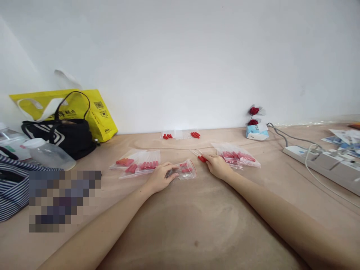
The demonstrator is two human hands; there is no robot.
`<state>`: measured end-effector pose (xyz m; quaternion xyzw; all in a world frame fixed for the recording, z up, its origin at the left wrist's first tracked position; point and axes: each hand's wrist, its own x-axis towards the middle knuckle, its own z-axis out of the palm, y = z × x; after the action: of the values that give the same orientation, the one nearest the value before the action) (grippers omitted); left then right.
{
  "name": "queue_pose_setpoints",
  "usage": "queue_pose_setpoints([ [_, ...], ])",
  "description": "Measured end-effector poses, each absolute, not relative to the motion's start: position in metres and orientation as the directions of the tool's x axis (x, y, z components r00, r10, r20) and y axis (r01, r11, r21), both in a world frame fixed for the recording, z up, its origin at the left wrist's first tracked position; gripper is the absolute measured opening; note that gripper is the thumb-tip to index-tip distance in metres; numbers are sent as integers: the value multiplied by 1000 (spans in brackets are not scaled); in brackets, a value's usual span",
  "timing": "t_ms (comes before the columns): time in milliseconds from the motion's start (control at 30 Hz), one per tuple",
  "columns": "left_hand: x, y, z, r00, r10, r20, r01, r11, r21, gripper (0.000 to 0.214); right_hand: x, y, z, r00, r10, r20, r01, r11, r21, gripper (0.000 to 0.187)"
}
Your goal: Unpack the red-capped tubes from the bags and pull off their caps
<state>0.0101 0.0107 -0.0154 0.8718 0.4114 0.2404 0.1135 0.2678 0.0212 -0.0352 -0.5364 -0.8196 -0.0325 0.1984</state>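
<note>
My left hand (pixel 163 176) grips a clear zip bag (pixel 191 169) lying on the table, its wide end facing right. Red-handled pieces show inside that bag. In my right hand (pixel 218 166) are red-handled screwdrivers (pixel 201 159), as they appear, with thin pale shafts pointing away to the upper left; the fingers close round the handles. The shafts are too small to make out their tips. Just left of my left hand lie filled zip bags (pixel 149 165) with red handles. Beyond my right hand are more filled bags (pixel 239 156).
Small bags with red pieces (pixel 167 136) lie near the wall. At left stand a yellow bag (pixel 104 116), a black bag (pixel 75 138), a plastic bottle (pixel 53 154) and a striped bag (pixel 14 195). A tissue pack (pixel 257 132) and a cabled power strip (pixel 323 165) are at right.
</note>
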Motion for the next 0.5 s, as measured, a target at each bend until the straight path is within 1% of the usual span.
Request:
queue_pose_setpoints([
  [133,10,12,-16,551,773,315,661,-635,400,24,267,20,-34,-324,875,361,900,403,-168,25],
  [300,10,11,-15,552,774,309,665,-633,397,24,266,20,-34,-305,871,384,904,392,-172,23],
  [400,11,9,-14,556,771,309,659,-636,401,25,264,18,-34,-291,815,502,876,438,-202,20],
  [467,12,8,-13,573,761,305,638,-648,417,26,261,16,-33,-285,756,589,821,510,-257,17],
  [500,13,7,-13,584,754,302,626,-655,424,26,258,14,-33,-301,736,606,776,558,-293,15],
])
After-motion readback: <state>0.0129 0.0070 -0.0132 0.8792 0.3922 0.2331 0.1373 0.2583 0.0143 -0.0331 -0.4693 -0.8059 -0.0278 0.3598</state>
